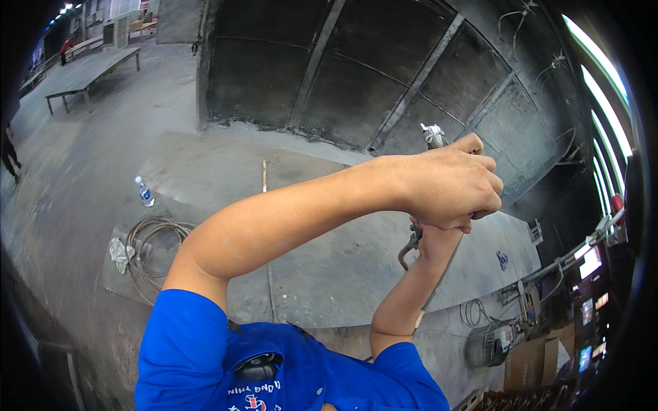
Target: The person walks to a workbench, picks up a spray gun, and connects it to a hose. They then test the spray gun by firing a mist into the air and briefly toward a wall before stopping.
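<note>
- Head view: we find a silver-tipped tool (433, 135) at the hands, above the grey platform (329, 274); its tip projects beyond the left hand (462, 181).
- The left fingers are curled in, but we cannot tell what they clamp on.
- The right hand (437, 238) sits just below, largely covered by the left; its fingers appear bent, though we cannot confirm their grip.
- The left forearm (295, 202) crosses the view, hiding part of the platform.
- At left we note a water bottle (145, 192), a coiled hose (159, 222) and a crumpled white wad (120, 253) beside the coil.
- At lower right stand a dark bin (483, 348) and a cardboard box (525, 364).
- The platform is scuffed; behind it rises a dark panelled wall (370, 75).
- Further back is a long table (92, 77); light strips (598, 56) line the right.
</note>
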### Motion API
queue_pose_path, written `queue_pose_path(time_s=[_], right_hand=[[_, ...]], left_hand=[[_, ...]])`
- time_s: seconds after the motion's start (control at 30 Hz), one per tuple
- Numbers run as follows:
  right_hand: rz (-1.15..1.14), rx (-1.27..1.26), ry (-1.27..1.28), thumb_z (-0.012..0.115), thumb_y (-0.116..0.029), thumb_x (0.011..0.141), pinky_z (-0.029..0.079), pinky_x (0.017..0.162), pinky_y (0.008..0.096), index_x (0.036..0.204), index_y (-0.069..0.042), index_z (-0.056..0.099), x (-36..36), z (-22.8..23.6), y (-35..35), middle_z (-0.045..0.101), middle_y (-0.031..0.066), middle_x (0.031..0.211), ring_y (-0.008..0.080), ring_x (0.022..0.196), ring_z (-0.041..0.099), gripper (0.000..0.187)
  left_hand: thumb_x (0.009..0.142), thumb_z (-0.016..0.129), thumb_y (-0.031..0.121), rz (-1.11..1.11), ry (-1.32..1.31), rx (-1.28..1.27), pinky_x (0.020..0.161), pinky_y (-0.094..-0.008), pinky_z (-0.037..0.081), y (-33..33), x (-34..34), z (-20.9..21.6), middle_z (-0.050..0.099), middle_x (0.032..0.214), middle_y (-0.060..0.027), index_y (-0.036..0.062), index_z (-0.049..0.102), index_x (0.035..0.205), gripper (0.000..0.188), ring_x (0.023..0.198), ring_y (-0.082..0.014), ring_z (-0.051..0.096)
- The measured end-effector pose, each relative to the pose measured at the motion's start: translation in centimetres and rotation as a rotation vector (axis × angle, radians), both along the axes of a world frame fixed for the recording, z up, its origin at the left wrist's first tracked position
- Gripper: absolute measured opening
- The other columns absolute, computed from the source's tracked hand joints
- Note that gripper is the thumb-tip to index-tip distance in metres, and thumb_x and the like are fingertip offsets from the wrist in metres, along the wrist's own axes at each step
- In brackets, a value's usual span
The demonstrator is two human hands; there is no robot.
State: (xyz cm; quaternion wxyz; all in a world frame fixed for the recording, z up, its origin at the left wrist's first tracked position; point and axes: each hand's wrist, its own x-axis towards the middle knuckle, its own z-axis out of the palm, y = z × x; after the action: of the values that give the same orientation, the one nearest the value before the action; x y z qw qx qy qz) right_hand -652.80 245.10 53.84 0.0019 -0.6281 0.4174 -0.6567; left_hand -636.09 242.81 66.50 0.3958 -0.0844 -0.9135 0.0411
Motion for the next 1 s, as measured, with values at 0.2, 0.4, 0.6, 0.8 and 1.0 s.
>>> queue_pose_path(time_s=[0.2,0.4,0.6,0.8,1.0], right_hand=[[0.126,0.064,-0.286,0.063,0.004,0.090,0.039,0.047,0.0265,0.118,-0.002,0.055,-0.6,1.9,2.6,0.056,0.0043,0.079,0.0116,0.055,0.053,0.030],[0.111,0.106,-0.391,0.056,-0.002,0.099,0.039,0.047,0.0264,0.118,-0.001,0.057,0.3,4.2,5.1,0.057,0.0038,0.075,0.0128,0.054,0.053,0.019],[-0.019,-0.097,-0.250,0.058,-0.019,0.103,0.042,0.051,0.0255,0.112,-0.002,0.060,-1.0,6.7,3.2,0.060,0.0033,0.080,0.0112,0.059,0.055,0.020],[0.119,-0.223,-0.283,0.059,-0.036,0.107,0.045,0.055,0.0247,0.107,-0.002,0.063,-0.1,8.0,2.6,0.063,0.0028,0.086,0.0095,0.064,0.058,0.034],[0.095,0.048,-0.484,0.062,-0.047,0.106,0.039,0.047,0.0240,0.097,-0.004,0.065,0.2,8.5,3.8,0.062,-0.0004,0.077,0.0079,0.064,0.056,0.044]], left_hand=[[0.088,0.077,0.028,-0.055,0.012,-0.094,0.106,-0.0423,0.037,0.6,-1.5,1.5,0.068,0.086,0.0011,0.0101,0.073,0.086,0.019,0.095,-0.0195,0.063],[0.086,0.079,0.028,-0.121,-0.030,-0.057,0.105,-0.0428,0.038,1.5,-2.9,2.7,0.070,0.090,0.0011,0.0112,0.073,0.091,0.019,0.100,-0.0196,0.064],[0.085,0.080,0.025,-0.122,0.557,-0.160,0.105,-0.0437,0.038,1.7,-5.2,0.8,0.068,0.104,-0.0008,0.0139,0.069,0.095,0.019,0.114,-0.0230,0.062],[0.084,0.075,0.011,-0.266,0.785,0.065,0.097,-0.0443,0.042,1.4,-4.4,-2.9,0.067,0.105,-0.0051,0.0094,0.069,0.099,0.015,0.105,-0.0267,0.062],[0.084,0.074,0.012,-0.202,0.818,0.308,0.091,-0.0428,0.044,-0.1,-3.2,-5.1,0.065,0.109,-0.0078,0.0089,0.069,0.101,0.019,0.105,-0.0284,0.061]])
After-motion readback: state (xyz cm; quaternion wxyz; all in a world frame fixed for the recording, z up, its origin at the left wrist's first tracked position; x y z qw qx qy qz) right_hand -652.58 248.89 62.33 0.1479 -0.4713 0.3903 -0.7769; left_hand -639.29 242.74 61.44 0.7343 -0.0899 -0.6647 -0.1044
